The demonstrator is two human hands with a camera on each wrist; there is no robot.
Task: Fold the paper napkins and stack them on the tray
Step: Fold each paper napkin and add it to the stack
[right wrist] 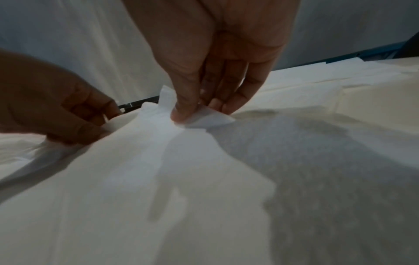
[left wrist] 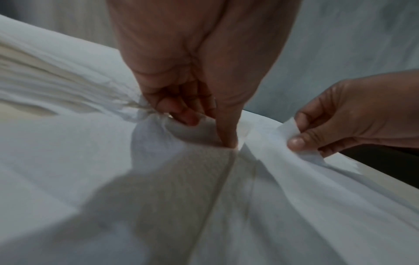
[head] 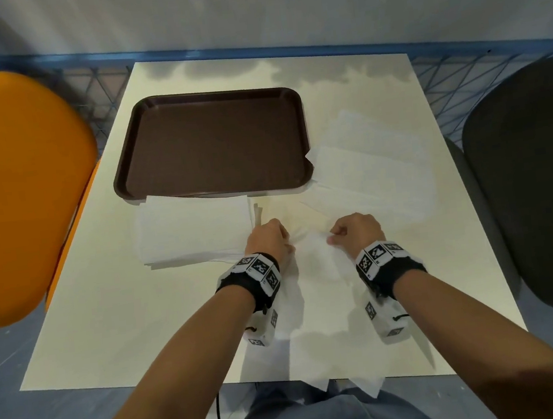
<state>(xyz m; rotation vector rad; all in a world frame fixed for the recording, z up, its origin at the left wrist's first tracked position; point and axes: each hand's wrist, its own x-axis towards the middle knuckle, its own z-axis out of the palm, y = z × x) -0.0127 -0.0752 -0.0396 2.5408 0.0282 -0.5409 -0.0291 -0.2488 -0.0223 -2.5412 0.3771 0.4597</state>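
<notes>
Pinching the far edge of one white napkin (head: 313, 274), both hands are up off the cream table (head: 114, 314) at the near middle. The left hand (head: 268, 241) has its fingers curled down with paper bunched under them, and the left wrist view shows the thumb pressed into a crease of the sheet while the other fingers (left wrist: 181, 114) gather a crumpled bit of the edge. The right hand (head: 356, 229) grips the napkin's other far corner; from the right wrist camera the thumb and fingertips (right wrist: 181, 114) clamp a small flap of white paper that sticks up above them. Between the two hands the sheet sags a little, and from their grip it runs back toward the person, draping over the near table edge.

Just left of the left hand, touching distance, lies a flat stack of napkins (head: 194, 229), its far edge right against the near rim of the brown tray (head: 127, 185). More loose napkins (head: 373, 163) are spread to the right, beyond the right hand, one corner overlapping the tray's right rim. The tray itself sits farther out on the table, with nothing on its floor.

An orange chair (head: 21, 190) stands at the left, a dark chair (head: 533, 180) at the right.
</notes>
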